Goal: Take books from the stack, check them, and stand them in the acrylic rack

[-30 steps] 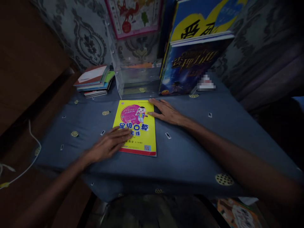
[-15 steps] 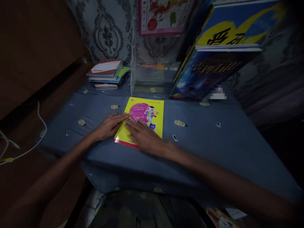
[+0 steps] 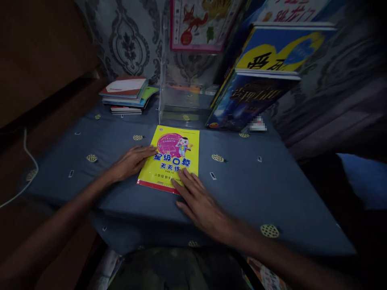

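A yellow workbook (image 3: 190,151) lies closed and flat on the table, its cover showing a pink circle, a cartoon child and blue Chinese characters. At the book's left edge rests my left hand (image 3: 131,162), fingers stretched out flat and the tips on the cover. My right hand (image 3: 202,201) is open with fingers spread. Its fingertips touch the lower right corner of the cover, and the palm lies over the tablecloth. Neither hand grips anything.
A blue pineapple-patterned cloth (image 3: 242,189) covers the table. A stack of books (image 3: 125,94) stands at the back left. Behind the workbook is a clear acrylic rack (image 3: 184,108) with upright books (image 3: 250,96) to its right. A white cable (image 3: 33,153) hangs at the left.
My right hand has slid from the middle of the workbook down and right to its lower corner, uncovering the title. My left hand stays at the left edge. The view has shifted slightly.
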The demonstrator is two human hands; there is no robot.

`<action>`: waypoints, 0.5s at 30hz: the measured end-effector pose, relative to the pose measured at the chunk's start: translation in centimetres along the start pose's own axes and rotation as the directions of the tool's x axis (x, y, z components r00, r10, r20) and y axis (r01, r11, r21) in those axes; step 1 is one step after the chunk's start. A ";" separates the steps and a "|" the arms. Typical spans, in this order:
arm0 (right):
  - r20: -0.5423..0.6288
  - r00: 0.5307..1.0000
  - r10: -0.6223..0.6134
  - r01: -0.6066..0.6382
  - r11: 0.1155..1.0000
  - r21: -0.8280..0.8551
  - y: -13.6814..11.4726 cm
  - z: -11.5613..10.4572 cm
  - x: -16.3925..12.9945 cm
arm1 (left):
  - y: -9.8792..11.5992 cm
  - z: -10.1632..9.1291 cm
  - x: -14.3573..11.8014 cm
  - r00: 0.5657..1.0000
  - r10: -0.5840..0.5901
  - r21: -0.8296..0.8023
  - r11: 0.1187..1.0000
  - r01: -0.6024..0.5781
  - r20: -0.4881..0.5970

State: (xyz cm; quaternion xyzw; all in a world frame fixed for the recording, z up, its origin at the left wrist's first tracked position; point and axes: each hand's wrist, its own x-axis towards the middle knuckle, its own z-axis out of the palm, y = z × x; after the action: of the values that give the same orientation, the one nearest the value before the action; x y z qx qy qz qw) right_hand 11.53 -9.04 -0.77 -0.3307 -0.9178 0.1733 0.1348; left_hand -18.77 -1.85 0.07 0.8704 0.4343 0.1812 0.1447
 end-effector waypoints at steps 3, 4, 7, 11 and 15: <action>-0.001 0.998 0.056 -0.056 0.998 0.026 -1.7 0.6 -1.3 | 2.0 -0.5 1.5 0.996 -0.087 0.111 0.990 0.086 0.007; 0.015 0.998 0.064 -0.065 0.997 0.050 -2.5 0.7 -1.4 | 3.0 -0.6 2.3 0.991 -0.135 0.163 0.978 0.130 0.017; 0.117 0.993 0.014 -0.032 0.987 0.159 -4.9 0.7 -0.6 | 6.9 -0.1 5.1 0.968 -0.248 0.289 0.930 0.226 0.041; 0.205 0.966 -0.155 0.100 0.962 0.255 -6.9 -0.7 1.1 | 12.2 2.1 8.3 0.964 -0.244 0.370 0.910 0.189 0.106; 0.234 0.902 -0.363 0.241 0.873 0.425 -6.0 -2.3 1.7 | 15.3 3.4 9.8 0.941 -0.309 0.435 0.872 0.224 0.135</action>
State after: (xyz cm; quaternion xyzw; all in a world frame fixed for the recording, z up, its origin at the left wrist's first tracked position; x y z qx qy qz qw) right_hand 7.75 -11.76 3.94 -0.1174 -0.9157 0.3762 0.0787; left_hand -1.08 -3.17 5.18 0.8262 0.5624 -0.0249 0.0240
